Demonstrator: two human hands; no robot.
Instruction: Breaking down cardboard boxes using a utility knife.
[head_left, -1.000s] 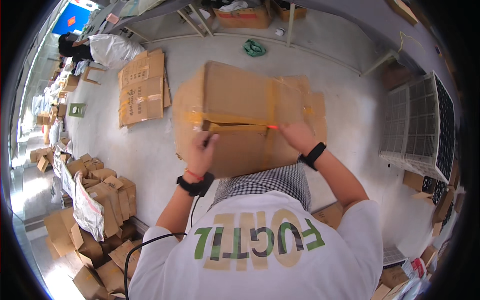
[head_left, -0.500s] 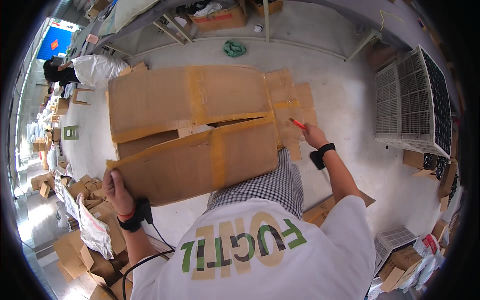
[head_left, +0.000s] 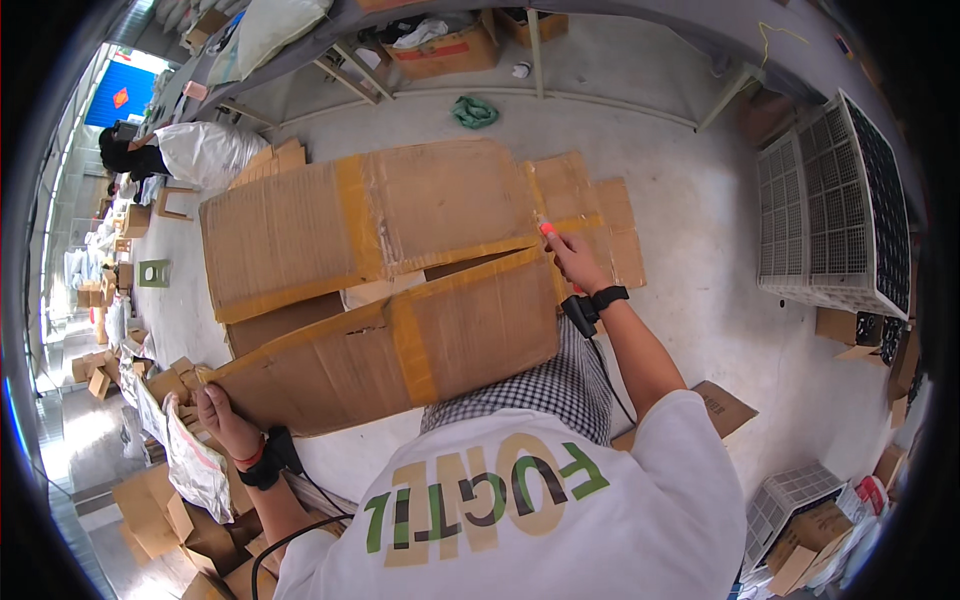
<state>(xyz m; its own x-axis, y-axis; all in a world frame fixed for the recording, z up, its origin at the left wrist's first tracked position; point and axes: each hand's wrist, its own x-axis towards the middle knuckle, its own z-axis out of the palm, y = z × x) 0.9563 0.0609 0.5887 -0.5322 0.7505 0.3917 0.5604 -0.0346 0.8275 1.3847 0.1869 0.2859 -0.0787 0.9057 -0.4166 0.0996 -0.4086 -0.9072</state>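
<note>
In front of me stands a large brown cardboard box (head_left: 480,335), its two long top flaps edged with yellow tape. A slanting gap runs between the flaps, with a pale piece (head_left: 380,291) showing inside. My left hand (head_left: 225,422) pinches the near flap at its left corner. My right hand (head_left: 580,262) is closed round a red utility knife (head_left: 547,229), whose tip is at the box's right edge, by the tape on the far flap. Whether the blade touches the cardboard I cannot tell. Side cardboard flaps (head_left: 622,225) spread out to the right.
A white plastic crate (head_left: 815,215) stands at the right. Opened cartons (head_left: 150,510) and a white sack (head_left: 195,465) crowd the lower left. A green cloth (head_left: 474,112) lies on the floor beyond the box. Another person (head_left: 135,155) bends over at the far left.
My right hand has moved left and up with the knife, from over the side flaps to the box's right edge. My left hand and the near flap have shifted slightly down and left.
</note>
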